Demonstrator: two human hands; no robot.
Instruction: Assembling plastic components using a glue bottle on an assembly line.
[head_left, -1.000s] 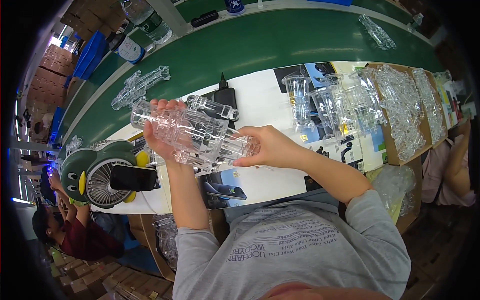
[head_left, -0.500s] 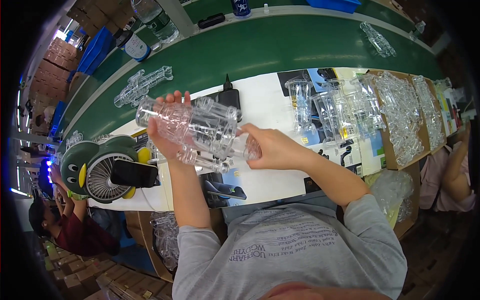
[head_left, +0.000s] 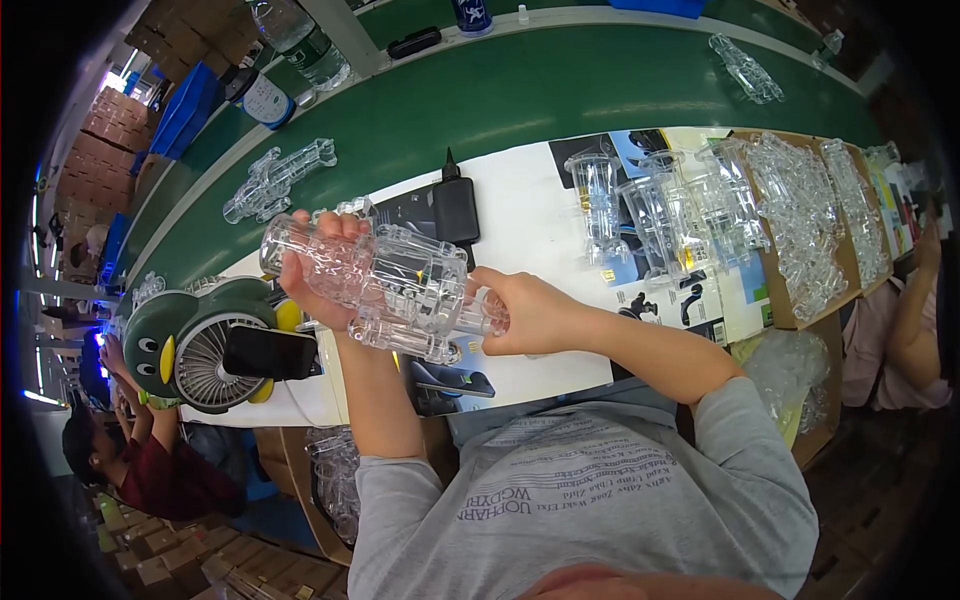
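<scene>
Held tilted above the table is a clear plastic piece [head_left: 415, 285], a wide ribbed cylinder with thinner tubes along its sides. My left hand [head_left: 320, 305] wraps round its narrower left end, fingers over the far side and thumb nearer me. At the right end, my right hand [head_left: 535, 312] pinches a small clear tube [head_left: 484, 316] that sticks out of the cylinder; I cannot tell whether the two are joined. Just beyond the piece, a black bottle with a pointed nozzle [head_left: 456, 210] lies on the table.
Several clear plastic pieces [head_left: 655, 225] stand at the right, beside a cardboard box [head_left: 790, 318] full of more. A similar piece [head_left: 280, 178] lies on the green surface [head_left: 540, 85]. At left are a green fan [head_left: 150, 345] and a phone [head_left: 268, 353]. Co-workers sit on both sides.
My right hand has shifted slightly left and down, its fingers still at the small tube. The clear piece has turned a little in my hands.
</scene>
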